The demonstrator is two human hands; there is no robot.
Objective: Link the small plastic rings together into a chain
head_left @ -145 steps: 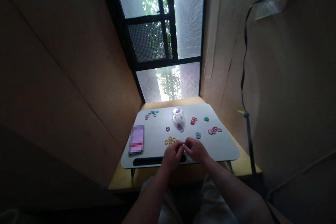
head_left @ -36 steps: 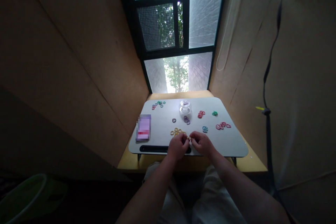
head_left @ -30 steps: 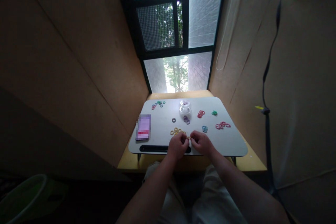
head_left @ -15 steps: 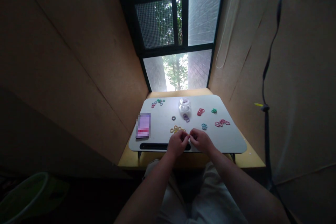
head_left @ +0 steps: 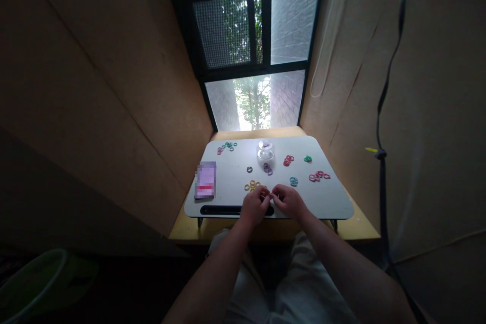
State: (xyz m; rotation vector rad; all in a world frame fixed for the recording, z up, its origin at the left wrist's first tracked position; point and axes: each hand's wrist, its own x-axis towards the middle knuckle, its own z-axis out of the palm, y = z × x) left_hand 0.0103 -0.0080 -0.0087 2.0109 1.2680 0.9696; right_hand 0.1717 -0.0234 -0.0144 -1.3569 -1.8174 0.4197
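Note:
My left hand [head_left: 257, 204] and my right hand [head_left: 287, 201] meet fingertip to fingertip above the front edge of a white lap table [head_left: 228, 174]. Both are closed in a pinch on something small that I cannot make out. Several yellow rings [head_left: 252, 185] lie just beyond my left hand. Blue rings [head_left: 293, 181] are past my right hand. Further back are purple rings [head_left: 268, 169], a dark ring [head_left: 249, 169] and a clear round container [head_left: 265, 151].
Red rings [head_left: 288, 160], green rings [head_left: 307, 159] and pinkish-red rings [head_left: 319, 176] lie to the right. Mixed rings [head_left: 227, 147] are at the back left, above a blurred purple card or phone [head_left: 205, 180]. A black slot [head_left: 220, 210] runs along the front edge.
The whole view has shifted slightly, so the table sits a little further left and up. My hands stay together in nearly the same pose.

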